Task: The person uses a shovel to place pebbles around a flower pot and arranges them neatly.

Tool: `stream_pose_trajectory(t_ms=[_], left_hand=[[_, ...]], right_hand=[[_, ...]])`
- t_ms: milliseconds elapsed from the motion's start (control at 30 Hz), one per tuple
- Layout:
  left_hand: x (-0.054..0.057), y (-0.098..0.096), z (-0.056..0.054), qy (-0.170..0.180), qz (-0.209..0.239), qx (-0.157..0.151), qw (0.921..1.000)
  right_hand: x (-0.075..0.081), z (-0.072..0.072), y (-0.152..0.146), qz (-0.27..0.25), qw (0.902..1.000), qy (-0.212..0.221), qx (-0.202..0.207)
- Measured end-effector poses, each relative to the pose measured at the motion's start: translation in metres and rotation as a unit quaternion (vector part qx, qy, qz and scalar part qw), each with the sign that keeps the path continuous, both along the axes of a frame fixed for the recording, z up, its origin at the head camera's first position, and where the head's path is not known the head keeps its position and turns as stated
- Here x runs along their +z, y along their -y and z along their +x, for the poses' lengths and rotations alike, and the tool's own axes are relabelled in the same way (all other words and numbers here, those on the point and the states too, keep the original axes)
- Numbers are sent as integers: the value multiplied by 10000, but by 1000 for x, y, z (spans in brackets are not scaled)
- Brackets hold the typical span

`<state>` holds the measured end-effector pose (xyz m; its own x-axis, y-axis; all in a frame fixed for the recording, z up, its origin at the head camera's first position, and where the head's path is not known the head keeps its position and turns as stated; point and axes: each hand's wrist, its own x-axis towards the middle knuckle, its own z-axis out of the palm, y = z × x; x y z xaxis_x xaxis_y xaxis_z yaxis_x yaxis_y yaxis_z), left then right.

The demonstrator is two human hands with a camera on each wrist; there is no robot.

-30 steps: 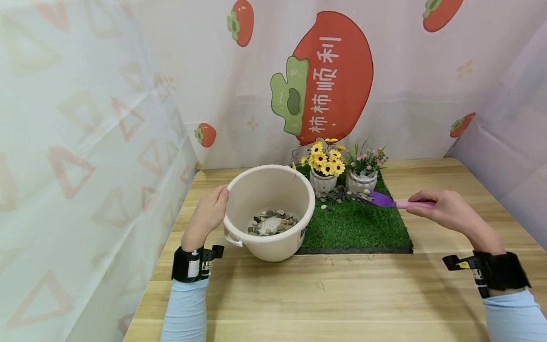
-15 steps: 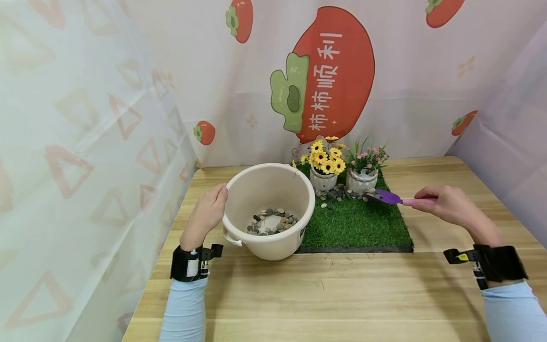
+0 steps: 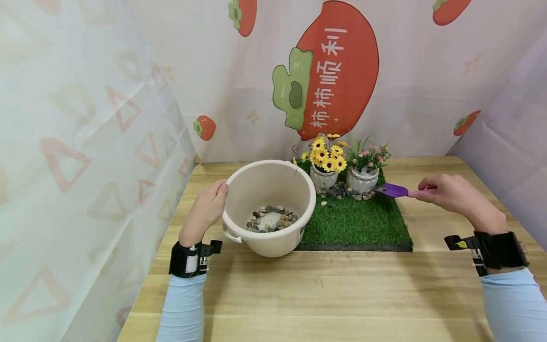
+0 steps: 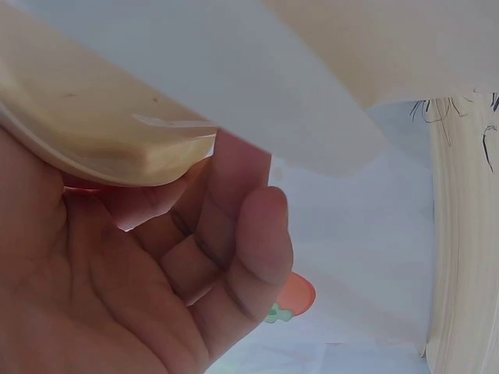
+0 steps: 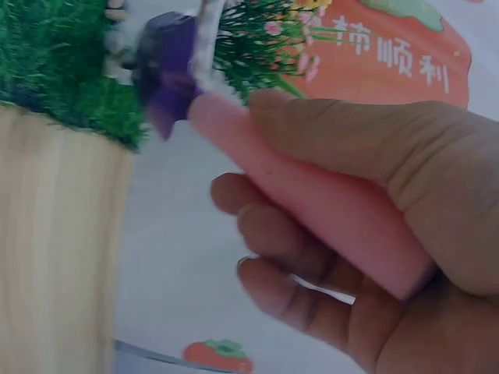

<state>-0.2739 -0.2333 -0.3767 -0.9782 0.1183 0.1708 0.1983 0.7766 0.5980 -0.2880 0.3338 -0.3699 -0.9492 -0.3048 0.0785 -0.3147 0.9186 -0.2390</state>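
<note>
A beige bucket (image 3: 273, 244) stands left of centre on the table, with a ring of pebbles (image 3: 279, 222) on its bottom. My left hand (image 3: 205, 209) grips its left rim; in the left wrist view the fingers (image 4: 261, 234) curl up against the rim. My right hand (image 3: 448, 197) holds a small trowel by its pink handle (image 5: 312, 195). The trowel's purple blade (image 3: 393, 190) points left, its tip beside the white pot of pink flowers (image 3: 362, 179). More pebbles (image 3: 339, 191) lie around the foot of that pot and the neighbouring pot of yellow flowers (image 3: 324, 178).
Both pots stand at the back of a square of artificial grass (image 3: 359, 228), partly hidden by the bucket. The wooden table (image 3: 299, 294) reaches back to a printed curtain (image 3: 248, 95), with more curtain on both sides.
The trowel has moved right along the front of the pink-flower pot, then slightly up to its right side. The left hand and bucket stay in place. The head view has tilted slightly.
</note>
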Motion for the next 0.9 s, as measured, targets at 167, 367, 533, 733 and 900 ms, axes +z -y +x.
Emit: stream_pose_trajectory(t_ms=[167,367,533,733,900], left_hand=[[-1,0,1,11,99,-10,10000],[-2,0,2,13,93,-32,10000],[-3,2,2,38,76,-12,10000],[-1,2,1,189,146,-10,9997],[1,-1,0,103,33,-51,9999]], right_hand=[[14,-2,8,350,9993,61,139],[28,0,13,599,9981,127,101],[28,6,8,440,9989,46,-146],[5,20,-7,-12,9982,-227,-564],[-18,29,-20,-367,9960,-444,-683]])
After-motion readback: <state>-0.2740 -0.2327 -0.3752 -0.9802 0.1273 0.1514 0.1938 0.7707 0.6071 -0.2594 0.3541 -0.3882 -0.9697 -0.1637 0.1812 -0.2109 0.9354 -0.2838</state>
